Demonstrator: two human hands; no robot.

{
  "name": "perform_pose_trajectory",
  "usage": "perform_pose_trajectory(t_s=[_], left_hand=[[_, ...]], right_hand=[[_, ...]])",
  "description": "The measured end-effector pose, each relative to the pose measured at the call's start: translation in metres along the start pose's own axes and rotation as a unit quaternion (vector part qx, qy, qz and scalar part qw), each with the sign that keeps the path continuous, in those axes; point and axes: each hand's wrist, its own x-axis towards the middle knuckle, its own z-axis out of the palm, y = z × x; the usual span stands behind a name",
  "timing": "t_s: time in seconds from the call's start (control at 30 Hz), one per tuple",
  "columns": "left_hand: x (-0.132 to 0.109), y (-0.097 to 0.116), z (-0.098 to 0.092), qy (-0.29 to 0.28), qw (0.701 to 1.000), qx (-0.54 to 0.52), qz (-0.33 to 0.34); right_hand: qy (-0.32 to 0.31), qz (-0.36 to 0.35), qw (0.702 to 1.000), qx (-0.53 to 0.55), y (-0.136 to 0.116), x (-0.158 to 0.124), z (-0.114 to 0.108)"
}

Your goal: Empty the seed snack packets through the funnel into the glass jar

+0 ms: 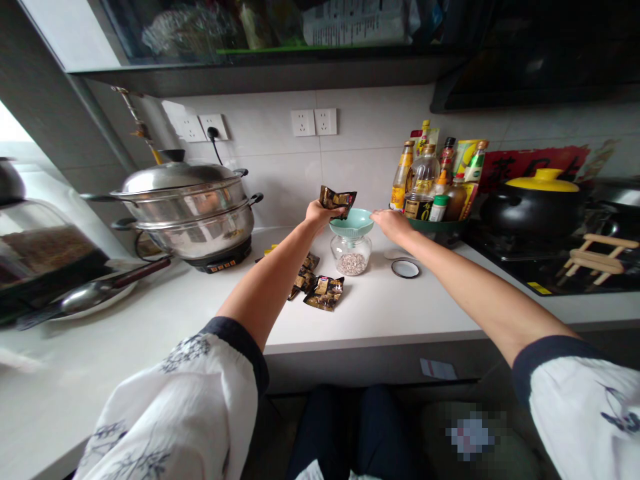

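Observation:
My left hand (320,215) is closed on a small black-and-gold foil packet (336,200), tilted over the left side of a pale green funnel (351,223). The funnel sits in the mouth of a clear glass jar (345,249). Light, speckled small pieces (353,264) lie in the jar's bottom. At the funnel's right rim, the fingers of my right hand (394,225) are pinched together and seem to grip its edge. More black-and-gold packets (325,293) lie on the counter left of the jar, partly hidden by my left forearm.
A round dark-rimmed lid (406,269) lies right of the jar. A steel steamer pot (200,223) stands on the left, bottles (427,180) crowd a green tray behind my right arm. A black pot (535,207) and small wooden stand (597,259) are on the stove. Cabinets hang above.

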Motion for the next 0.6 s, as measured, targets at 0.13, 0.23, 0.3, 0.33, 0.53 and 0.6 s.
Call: perform_pose_trajectory(t_s=[0.13, 0.23, 0.3, 0.33, 0.53, 0.6], left_hand=[[0.0007, 0.0002, -0.0002, 0.010, 1.000, 0.019, -0.004], [0.0054, -0.0027, -0.0011, 0.015, 1.000, 0.020, 0.008], [0.0079, -0.0042, -0.0013, 0.012, 1.000, 0.015, 0.012], [0.0083, -0.0044, -0.0012, 0.009, 1.000, 0.012, 0.012], [0.0010, 0.0000, 0.0014, -0.001, 1.000, -0.015, 0.007], [-0.0008, 0.0010, 0.0024, -0.006, 1.000, -0.024, 0.002]], right_hand=[[-0.001, -0.004, 1.000, 0.001, 0.0001, -0.0010, -0.0015], [0.002, -0.004, 1.000, 0.009, 0.0012, -0.0013, -0.0001], [0.005, -0.004, 1.000, 0.013, 0.0020, -0.0011, 0.0017], [0.006, -0.005, 1.000, 0.014, 0.0023, -0.0010, 0.0024], [0.006, -0.010, 1.000, 0.019, 0.0028, -0.0015, 0.0017], [-0.005, -0.007, 0.999, 0.034, 0.0038, -0.0020, 0.0007]])
